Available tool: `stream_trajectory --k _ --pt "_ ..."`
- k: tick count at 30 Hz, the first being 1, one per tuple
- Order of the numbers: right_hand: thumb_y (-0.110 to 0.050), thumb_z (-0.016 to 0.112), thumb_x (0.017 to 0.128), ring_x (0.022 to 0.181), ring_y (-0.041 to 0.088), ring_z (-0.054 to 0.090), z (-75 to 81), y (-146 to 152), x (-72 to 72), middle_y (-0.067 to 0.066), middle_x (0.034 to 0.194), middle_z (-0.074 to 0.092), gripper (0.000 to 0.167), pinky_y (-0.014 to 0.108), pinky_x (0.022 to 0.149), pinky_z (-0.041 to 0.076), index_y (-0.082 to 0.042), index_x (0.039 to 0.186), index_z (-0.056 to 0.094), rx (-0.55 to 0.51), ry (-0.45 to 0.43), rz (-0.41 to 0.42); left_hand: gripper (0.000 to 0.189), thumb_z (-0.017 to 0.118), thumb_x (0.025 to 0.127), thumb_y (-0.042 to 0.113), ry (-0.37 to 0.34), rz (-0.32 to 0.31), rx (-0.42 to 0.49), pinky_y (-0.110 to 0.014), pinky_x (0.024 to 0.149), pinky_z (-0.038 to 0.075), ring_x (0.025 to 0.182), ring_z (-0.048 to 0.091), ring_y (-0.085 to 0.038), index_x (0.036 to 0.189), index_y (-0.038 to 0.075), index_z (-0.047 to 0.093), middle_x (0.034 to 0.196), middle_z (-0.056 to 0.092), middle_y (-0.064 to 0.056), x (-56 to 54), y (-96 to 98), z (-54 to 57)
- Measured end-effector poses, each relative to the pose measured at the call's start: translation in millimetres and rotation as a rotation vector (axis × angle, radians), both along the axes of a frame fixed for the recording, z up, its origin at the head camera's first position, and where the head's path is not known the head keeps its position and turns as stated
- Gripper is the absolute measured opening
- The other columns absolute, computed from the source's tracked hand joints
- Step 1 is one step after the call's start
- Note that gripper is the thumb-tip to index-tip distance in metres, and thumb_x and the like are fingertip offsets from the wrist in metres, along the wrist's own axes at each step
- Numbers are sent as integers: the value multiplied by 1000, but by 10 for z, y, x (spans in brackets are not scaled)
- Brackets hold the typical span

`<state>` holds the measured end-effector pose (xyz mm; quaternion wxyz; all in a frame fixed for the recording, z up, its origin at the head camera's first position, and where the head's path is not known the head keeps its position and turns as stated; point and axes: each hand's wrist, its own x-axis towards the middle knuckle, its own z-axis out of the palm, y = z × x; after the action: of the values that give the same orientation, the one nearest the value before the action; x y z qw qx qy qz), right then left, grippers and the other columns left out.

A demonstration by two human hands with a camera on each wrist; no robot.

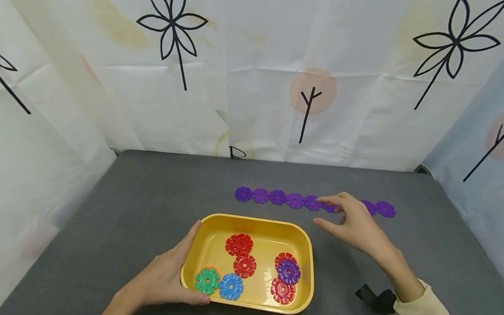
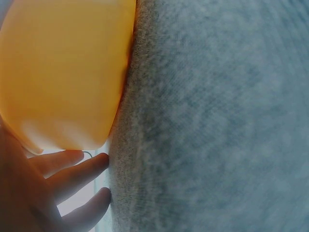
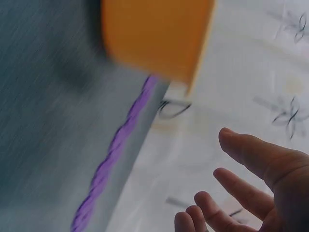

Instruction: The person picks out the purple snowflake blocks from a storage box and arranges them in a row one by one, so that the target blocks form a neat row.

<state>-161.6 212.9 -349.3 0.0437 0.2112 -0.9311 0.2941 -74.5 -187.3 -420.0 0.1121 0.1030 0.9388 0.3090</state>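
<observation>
A shallow yellow tray (image 1: 261,306) sits on the table, several flower-shaped plastic discs lying in it. My left hand (image 1: 162,277) grips its near left corner, thumb along the front wall and fingers along the left side. In the left wrist view, fingers (image 2: 77,176) show beside the tray wall (image 2: 67,77). My right hand (image 1: 356,224) hovers right of the tray, thumb and fingers apart, nothing between them. Behind that hand runs a row of joined purple flower discs (image 1: 295,200), part of it hidden by the fingers. In the right wrist view the purple row (image 3: 116,145) appears edge-on.
Inside the tray are red discs (image 1: 244,266), a blue disc (image 1: 231,287), a green disc (image 1: 207,280) over an orange one, and a purple disc (image 1: 289,271) on red ones. A dark strap (image 1: 376,301) hangs by the right wrist. White printed cloth (image 1: 257,103) encloses the grey table (image 1: 163,195).
</observation>
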Motion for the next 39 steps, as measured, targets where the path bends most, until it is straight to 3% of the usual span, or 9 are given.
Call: stream_trajectory --k 5,12,15,24,33,39 --pt "-22 83 87 92 20 60 50 -219 169 9 109 67 41 37 75 59 -10 124 72 -31 8 84 142 85 60 72 7 -4 -4 -26 86 57 106 61 -10 165 34 -3 155 48 -2 -5 -2 -2" --pt "-26 82 87 92 18 60 4 -506 347 5 107 67 40 27 76 55 -10 123 73 -52 -105 222 142 86 61 72 10 -12 -12 -28 87 57 107 61 -12 165 33 -3 157 47 -3 -9 -4 -3" --pt "-25 81 87 94 20 60 -44 -598 384 4 107 67 40 30 77 54 -9 123 72 -28 -136 259 142 86 61 72 15 -12 -12 -29 87 57 108 61 -12 165 32 -3 157 46 -3 -12 -5 -2" --pt "-22 82 86 102 25 63 -196 -799 428 10 113 69 39 39 87 55 -6 120 73 83 -245 281 142 86 61 71 13 -13 -9 -27 86 57 108 61 -11 165 32 -3 158 46 -4 -10 -8 0" --pt "-11 85 78 80 13 49 -319 -933 479 6 93 67 37 33 78 44 -1 112 75 266 -157 291 142 86 61 71 5 -16 2 -24 83 57 104 61 -10 165 32 -4 157 47 -5 -12 -8 -3" --pt "-1 85 74 84 16 48 -349 -959 489 5 95 64 40 33 78 43 -4 113 76 241 -212 286 141 86 62 70 40 -32 -1 -26 83 57 104 61 -9 166 31 -2 158 46 -5 -12 -18 5"
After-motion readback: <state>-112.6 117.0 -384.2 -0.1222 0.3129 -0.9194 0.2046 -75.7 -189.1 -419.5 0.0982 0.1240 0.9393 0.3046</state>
